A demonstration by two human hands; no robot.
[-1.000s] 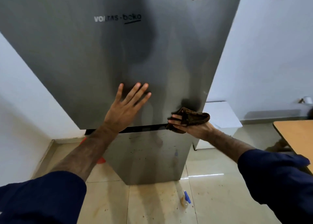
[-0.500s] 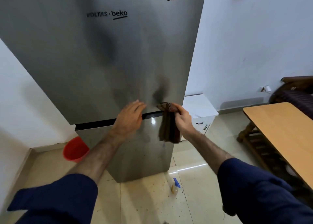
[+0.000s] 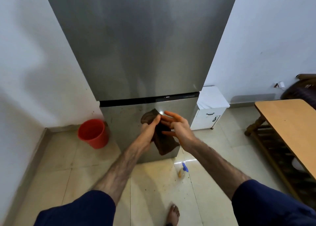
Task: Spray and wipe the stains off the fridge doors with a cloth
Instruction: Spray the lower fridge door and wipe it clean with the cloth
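Note:
The silver fridge fills the middle of the head view, with a tall upper door (image 3: pixel 140 46) and a shorter lower door (image 3: pixel 123 123) marked with small specks. In front of the lower door my left hand (image 3: pixel 147 131) grips a brown cloth (image 3: pixel 165 144) near its top, and the rest of the cloth hangs down. My right hand (image 3: pixel 178 125) is just right of the cloth with its fingers spread, touching its side without closing on it. A spray bottle (image 3: pixel 182 170) with a blue trigger lies on the floor right of the fridge's base.
A red bucket (image 3: pixel 93 133) stands on the floor left of the fridge, by the white wall. A low white cabinet (image 3: pixel 211 106) sits right of the fridge. A wooden table (image 3: pixel 289 128) runs along the right edge. My bare foot (image 3: pixel 173 214) is on the tiles.
My left hand came off the fridge door and took hold of the cloth. My right hand's fingers opened off it. The view pulled back and both hands dropped to the lower door.

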